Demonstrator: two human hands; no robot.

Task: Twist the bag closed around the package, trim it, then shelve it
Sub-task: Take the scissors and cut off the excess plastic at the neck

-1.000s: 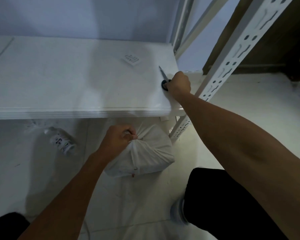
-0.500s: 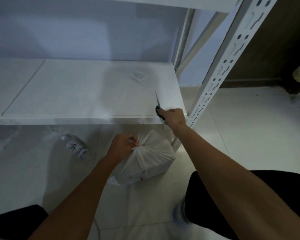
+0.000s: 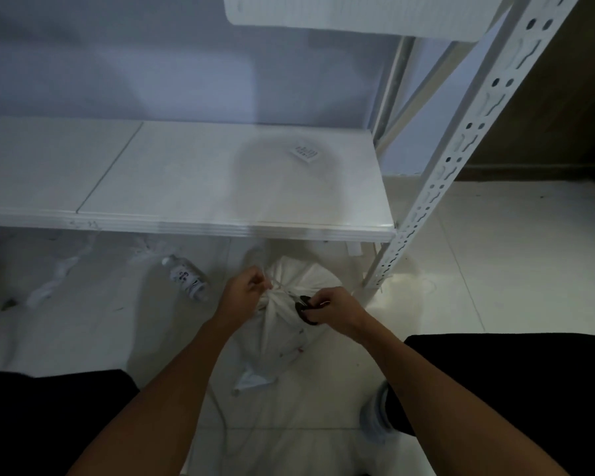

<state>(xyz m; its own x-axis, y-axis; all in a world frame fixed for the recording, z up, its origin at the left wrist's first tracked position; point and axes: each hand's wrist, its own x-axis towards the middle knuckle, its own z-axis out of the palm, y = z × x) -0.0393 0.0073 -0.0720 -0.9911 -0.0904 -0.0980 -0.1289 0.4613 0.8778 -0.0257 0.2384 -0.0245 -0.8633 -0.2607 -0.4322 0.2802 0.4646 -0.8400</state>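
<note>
With our left hand (image 3: 246,292) pinching the twisted neck of the bag (image 3: 282,334) and our right hand (image 3: 334,309) gripping scissors (image 3: 303,309) just beside it (blades hidden), cutting too near the twist risks it unravelling.

Nothing legible: blurred dark print on small white paper label (image 3: 305,153) and lying clear plastic bottle (image 3: 186,277).

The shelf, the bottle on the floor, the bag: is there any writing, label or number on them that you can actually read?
None can be read.
Small white label lying on the shelf: dark rows of print, too small and blurred to read.
Bottle lying on the floor: dark marks on its white wrap, blurred, unreadable.
White bag held between the left hand and right hand: a few tiny reddish specks, no legible text.
</note>
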